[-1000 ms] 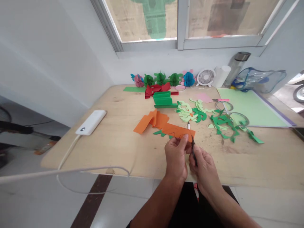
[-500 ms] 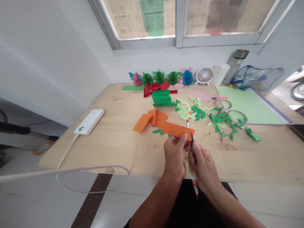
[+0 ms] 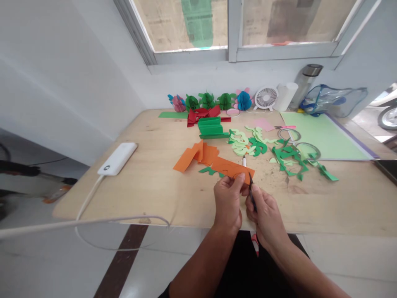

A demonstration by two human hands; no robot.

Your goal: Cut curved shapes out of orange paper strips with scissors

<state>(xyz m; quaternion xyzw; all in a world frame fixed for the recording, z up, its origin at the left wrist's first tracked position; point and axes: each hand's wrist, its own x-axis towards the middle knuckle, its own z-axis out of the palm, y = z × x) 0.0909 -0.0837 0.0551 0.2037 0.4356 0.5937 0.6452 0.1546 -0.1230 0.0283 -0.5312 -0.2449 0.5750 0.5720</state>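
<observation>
Our left hand (image 3: 226, 203) pinches one orange paper strip (image 3: 228, 167) between its fingers over the near side of the bench (image 3: 155, 186), probably to steady it. Our right hand (image 3: 268, 209) has its fingers wrapped around one dark pair of scissors (image 3: 253, 202), at the strip's right end. Five folded paper figures (image 3: 206, 100) line the back, presumably out of the way, beside one white fan (image 3: 266, 98).
</observation>
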